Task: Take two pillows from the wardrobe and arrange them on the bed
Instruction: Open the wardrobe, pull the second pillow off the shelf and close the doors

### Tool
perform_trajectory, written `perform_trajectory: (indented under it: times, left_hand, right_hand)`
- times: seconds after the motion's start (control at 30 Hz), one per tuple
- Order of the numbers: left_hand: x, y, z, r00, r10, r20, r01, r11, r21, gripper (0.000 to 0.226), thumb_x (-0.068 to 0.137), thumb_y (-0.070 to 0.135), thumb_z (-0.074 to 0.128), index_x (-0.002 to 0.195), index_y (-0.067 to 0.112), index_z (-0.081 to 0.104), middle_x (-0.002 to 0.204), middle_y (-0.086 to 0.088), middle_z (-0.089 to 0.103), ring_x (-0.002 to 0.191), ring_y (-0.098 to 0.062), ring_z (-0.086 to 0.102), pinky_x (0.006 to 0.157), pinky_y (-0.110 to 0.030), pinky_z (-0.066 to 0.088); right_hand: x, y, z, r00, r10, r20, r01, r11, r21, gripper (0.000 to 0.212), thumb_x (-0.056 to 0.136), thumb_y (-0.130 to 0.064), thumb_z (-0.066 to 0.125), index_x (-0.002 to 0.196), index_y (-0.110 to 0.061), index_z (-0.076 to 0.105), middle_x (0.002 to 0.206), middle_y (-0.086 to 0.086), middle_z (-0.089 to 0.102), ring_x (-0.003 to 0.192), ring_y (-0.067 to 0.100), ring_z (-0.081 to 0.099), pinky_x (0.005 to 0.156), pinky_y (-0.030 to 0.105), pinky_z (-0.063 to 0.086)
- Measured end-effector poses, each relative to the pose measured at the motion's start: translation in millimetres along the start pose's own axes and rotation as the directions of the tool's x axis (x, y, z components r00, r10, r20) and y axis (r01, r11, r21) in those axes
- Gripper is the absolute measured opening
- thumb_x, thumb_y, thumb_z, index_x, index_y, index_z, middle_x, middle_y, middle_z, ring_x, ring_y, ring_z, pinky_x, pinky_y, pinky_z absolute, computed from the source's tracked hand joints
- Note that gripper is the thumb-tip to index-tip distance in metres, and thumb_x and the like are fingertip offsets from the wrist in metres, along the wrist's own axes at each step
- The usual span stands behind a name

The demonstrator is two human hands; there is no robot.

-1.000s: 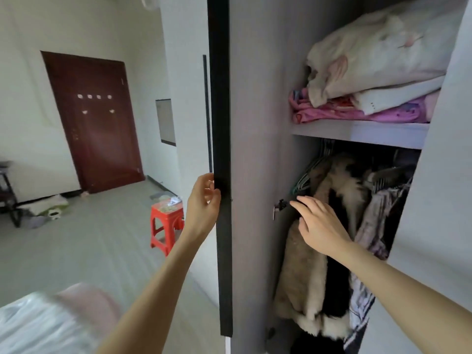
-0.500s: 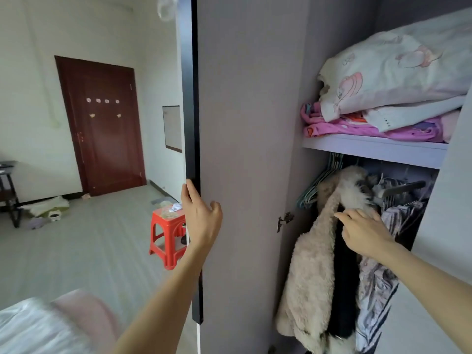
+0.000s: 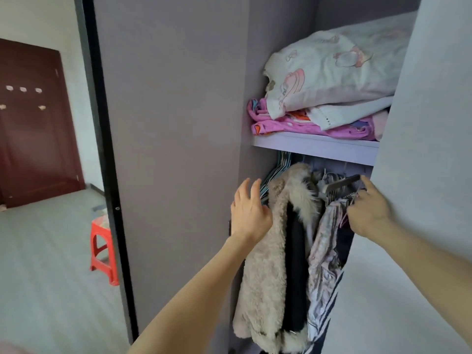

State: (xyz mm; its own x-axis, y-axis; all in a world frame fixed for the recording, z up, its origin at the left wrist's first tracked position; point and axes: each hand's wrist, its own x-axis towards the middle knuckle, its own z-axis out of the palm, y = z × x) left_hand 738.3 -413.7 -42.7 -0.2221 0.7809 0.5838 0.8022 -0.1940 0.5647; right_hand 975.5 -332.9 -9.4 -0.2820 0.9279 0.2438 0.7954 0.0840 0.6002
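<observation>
My left hand (image 3: 251, 217) was raised with its fingers straight and a little spread, holding nothing; the fingertips stood in front of the pale hangers (image 3: 277, 172) at the left end of the rail, and my thumb lay at the shoulder of the shaggy beige fur coat (image 3: 265, 272), though I could not tell whether it pressed in. My right hand (image 3: 367, 213) was turned away from me at the edge of the grey right wardrobe door (image 3: 421, 175). Its forefinger pointed up along that edge and the others bent in among the hanger hooks and the pale patterned garment (image 3: 323, 251); whether they had hold of anything was hidden by the back of the hand.

Between the two hung a dark garment (image 3: 296, 277), mostly covered by the coat. The lower ends of all the clothes were cut off at the bottom.

Above, on the light lilac shelf (image 3: 314, 146), lay the white pillow printed with pink cartoon figures (image 3: 329, 72), its right end hidden behind the door. Under it a white folded piece (image 3: 344, 113) showed, too covered to say if it was a second pillow, on crumpled pink printed bedding (image 3: 293, 123).

The grey left wardrobe door with a black edge (image 3: 166, 149) stood open. Beyond it were a red plastic stool (image 3: 102, 249), half hidden, and a dark red room door (image 3: 33, 123).
</observation>
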Motion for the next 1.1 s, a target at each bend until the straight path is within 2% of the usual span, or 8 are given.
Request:
perform_trajectory:
  times: [0.23,0.33,0.4,0.6,0.7,0.83,0.97,1.1]
  left_hand:
    - [31,44,43,0.973,0.208,0.104,-0.165,0.932,-0.323,0.048,0.088,0.014,0.048,0.135,0.014,0.037,0.140,-0.008,0.035,0.121,-0.029,0.045,0.102,-0.039,0.038]
    - [41,53,52,0.951,0.279,0.132,-0.203,0.888,-0.413,0.043,0.090,0.016,0.048,0.133,0.017,0.041,0.134,-0.006,0.043,0.117,-0.025,0.048,0.098,-0.034,0.038]
    - [38,56,59,0.911,0.367,0.190,-0.249,0.855,-0.455,0.041,0.091,0.015,0.049,0.131,0.019,0.043,0.132,-0.005,0.046,0.115,-0.018,0.048,0.092,-0.027,0.037]
    - [15,93,71,0.780,0.570,0.258,-0.290,0.694,-0.659,0.042,0.092,0.011,0.048,0.133,0.018,0.044,0.136,-0.006,0.047,0.126,-0.020,0.045,0.106,-0.042,0.039]
    - [8,121,68,0.702,0.693,0.166,-0.400,0.576,-0.713,0.044,0.093,0.016,0.047,0.136,0.025,0.041,0.133,-0.002,0.049,0.123,-0.010,0.044,0.106,-0.036,0.038]
    - [-7,155,64,0.549,0.833,0.072,-0.540,0.419,-0.730,0.050,0.093,0.020,0.049,0.139,0.028,0.034,0.136,0.002,0.045,0.120,0.003,0.036,0.103,-0.017,0.028]
    - [-45,203,68,0.359,0.933,0.011,-0.555,0.223,-0.802,0.058,0.092,0.021,0.050,0.143,0.024,0.024,0.150,-0.002,0.032,0.138,-0.012,0.027,0.114,-0.030,0.024]
    - [-88,252,76,0.215,0.977,-0.012,-0.555,0.112,-0.824,0.067,0.091,0.028,0.049,0.138,0.044,0.005,0.157,0.001,0.013,0.144,-0.008,0.007,0.115,-0.030,0.016]
  right_hand:
    - [-53,2,-16,0.980,-0.176,-0.097,0.155,0.968,-0.199,0.028,0.090,-0.022,0.044,0.106,-0.015,0.066,0.109,0.005,0.064,0.120,0.029,0.045,0.119,0.042,-0.005]
    - [-85,0,-32,0.875,-0.267,-0.403,0.191,0.957,-0.218,0.013,0.066,-0.026,0.069,0.055,-0.021,0.070,0.056,-0.005,0.064,0.070,0.017,0.062,0.105,0.036,0.043]
    - [-105,-5,-38,0.862,-0.258,-0.435,0.210,0.965,-0.155,0.021,0.063,-0.024,0.070,0.043,-0.022,0.063,0.045,-0.007,0.056,0.056,0.016,0.055,0.090,0.033,0.054]
    - [-149,-21,-56,0.867,-0.218,-0.448,0.131,0.967,-0.217,0.024,0.067,-0.021,0.063,0.044,-0.021,0.061,0.043,-0.004,0.052,0.054,0.019,0.046,0.073,0.028,0.032]
    - [-185,-21,-63,0.855,-0.149,-0.496,0.098,0.987,-0.127,0.030,0.070,-0.021,0.062,0.041,-0.015,0.058,0.041,0.001,0.051,0.053,0.021,0.049,0.072,0.031,0.045]
    - [-243,-13,-71,0.810,-0.072,-0.582,0.041,0.997,-0.066,0.041,0.078,-0.023,0.057,0.040,-0.010,0.051,0.041,0.002,0.045,0.050,0.020,0.042,0.071,0.029,0.049]
    - [-296,-2,-77,0.841,0.031,-0.541,-0.136,0.979,-0.154,0.045,0.083,-0.025,0.051,0.040,-0.013,0.050,0.041,0.002,0.046,0.048,0.022,0.045,0.073,0.030,0.039]
    - [-330,8,-74,0.861,0.189,-0.472,-0.332,0.912,-0.240,0.039,0.082,-0.025,0.050,0.045,-0.012,0.055,0.045,0.004,0.052,0.052,0.024,0.051,0.075,0.032,0.036]
